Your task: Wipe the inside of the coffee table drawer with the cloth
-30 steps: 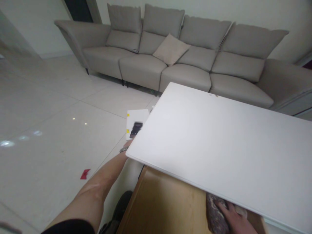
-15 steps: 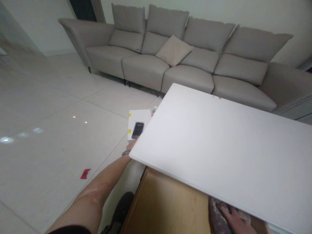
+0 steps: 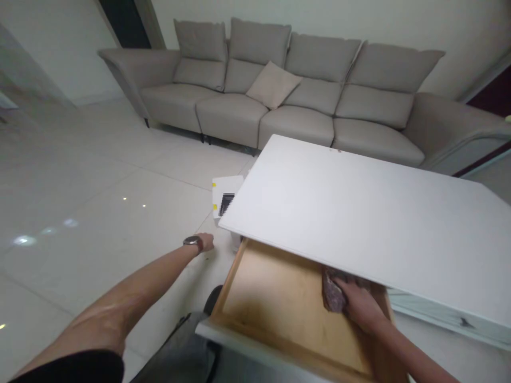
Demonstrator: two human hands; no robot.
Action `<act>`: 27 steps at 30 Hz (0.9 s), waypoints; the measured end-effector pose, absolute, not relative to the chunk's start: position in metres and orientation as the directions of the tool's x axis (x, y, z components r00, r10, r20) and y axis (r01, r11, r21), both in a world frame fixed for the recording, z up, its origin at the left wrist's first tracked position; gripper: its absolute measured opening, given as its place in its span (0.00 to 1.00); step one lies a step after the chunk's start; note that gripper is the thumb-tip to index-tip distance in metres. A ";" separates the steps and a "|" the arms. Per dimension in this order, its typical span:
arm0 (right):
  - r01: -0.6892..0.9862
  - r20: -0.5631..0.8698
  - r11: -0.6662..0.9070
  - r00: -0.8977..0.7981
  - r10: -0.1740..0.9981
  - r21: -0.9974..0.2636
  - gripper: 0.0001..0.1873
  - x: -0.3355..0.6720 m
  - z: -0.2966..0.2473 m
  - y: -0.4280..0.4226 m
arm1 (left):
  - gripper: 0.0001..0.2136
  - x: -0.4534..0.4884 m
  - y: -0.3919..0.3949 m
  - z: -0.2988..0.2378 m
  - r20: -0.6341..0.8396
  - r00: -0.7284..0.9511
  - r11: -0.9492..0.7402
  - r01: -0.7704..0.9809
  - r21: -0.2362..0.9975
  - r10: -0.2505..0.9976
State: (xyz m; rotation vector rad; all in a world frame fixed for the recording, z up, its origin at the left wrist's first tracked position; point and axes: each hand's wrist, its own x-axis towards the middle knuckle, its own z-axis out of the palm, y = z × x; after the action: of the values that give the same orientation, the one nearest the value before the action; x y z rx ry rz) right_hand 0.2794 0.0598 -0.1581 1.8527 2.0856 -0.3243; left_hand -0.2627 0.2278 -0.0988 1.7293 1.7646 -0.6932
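Observation:
A wooden drawer [image 3: 275, 282] is pulled out from under a white tabletop [image 3: 359, 207]. Inside it, my right hand [image 3: 361, 303] grips a dark reddish, patterned bundle [image 3: 333, 292], partly hidden beneath the table edge; I cannot tell its exact kind. My left hand [image 3: 206, 242] hovers over the floor left of the table, its fingers curled and nothing visible in them. A watch [image 3: 192, 241] is on that wrist.
A white box [image 3: 223, 183] with yellow marks and a dark picture stands beyond the table's left corner. Across the back runs a grey sofa [image 3: 227, 114] with a loose cushion [image 3: 273, 85]. Another drawer front [image 3: 439, 314] is at right.
My left hand has drawn back from beside the white box, out from behind the table corner. My right hand stays on the patterned bundle. More of the drawer shows as the view shifted.

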 end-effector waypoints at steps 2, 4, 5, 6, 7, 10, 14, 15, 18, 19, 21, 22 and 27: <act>0.992 -0.402 0.118 -0.088 0.912 0.049 0.41 0.275 -0.152 0.064 | 0.10 -0.264 0.204 -0.078 -0.763 -0.045 0.042 0.999 -0.024 0.645; 0.993 -0.408 0.107 -0.075 0.910 0.058 0.40 0.272 -0.149 0.066 | 0.11 -0.263 0.181 -0.052 -0.790 -0.062 0.045 0.998 -0.044 0.610; 0.993 -0.412 0.101 -0.066 0.909 0.064 0.40 0.271 -0.148 0.066 | 0.12 -0.261 0.169 -0.037 -0.799 -0.063 0.040 0.998 -0.049 0.598; 0.993 -0.415 0.093 -0.055 0.908 0.071 0.39 0.270 -0.148 0.065 | 0.12 -0.257 0.158 -0.020 -0.807 -0.054 0.023 0.999 -0.049 0.587; 0.994 -0.416 0.086 -0.047 0.908 0.074 0.39 0.268 -0.147 0.064 | 0.13 -0.250 0.145 0.000 -0.812 -0.037 -0.004 0.999 -0.048 0.582; 0.995 -0.412 0.075 -0.042 0.910 0.065 0.38 0.265 -0.145 0.059 | 0.16 -0.217 0.096 0.063 -0.766 0.147 -0.234 0.972 -0.005 0.626; 0.997 -0.414 0.076 -0.057 0.908 0.028 0.37 0.258 -0.141 0.050 | 0.16 -0.152 0.010 0.124 -0.587 0.500 -0.542 0.832 0.121 0.637; 0.997 -0.417 0.081 -0.067 0.906 0.015 0.38 0.257 -0.141 0.047 | 0.16 -0.136 -0.010 0.128 -0.581 0.544 -0.571 0.805 0.160 0.606; 0.993 -0.431 0.113 -0.115 0.895 -0.031 0.39 0.252 -0.139 0.034 | 0.17 -0.101 -0.049 0.119 -0.581 0.656 -0.664 0.706 0.246 0.482; 0.991 -0.438 0.127 -0.133 0.889 -0.044 0.39 0.251 -0.139 0.029 | 0.17 -0.095 -0.053 0.111 -0.573 0.674 -0.679 0.687 0.257 0.466; 0.987 -0.450 0.149 -0.162 0.878 -0.064 0.40 0.250 -0.139 0.020 | 0.18 -0.088 -0.051 0.094 -0.544 0.688 -0.691 0.679 0.248 0.480; 0.985 -0.452 0.157 -0.172 0.875 -0.070 0.40 0.249 -0.138 0.016 | 0.19 -0.088 -0.046 0.087 -0.536 0.680 -0.687 0.688 0.234 0.500; 0.987 -0.458 0.146 -0.158 0.875 -0.062 0.42 0.248 -0.135 0.013 | 0.21 -0.096 -0.027 0.063 -0.651 0.553 -0.603 0.777 0.179 0.520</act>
State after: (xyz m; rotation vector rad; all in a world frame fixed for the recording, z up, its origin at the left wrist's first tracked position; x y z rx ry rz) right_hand 0.2478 0.0129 -0.1355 1.7982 2.1159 -0.5059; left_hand -0.0961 -0.0267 0.0629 2.3393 1.0488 -0.7681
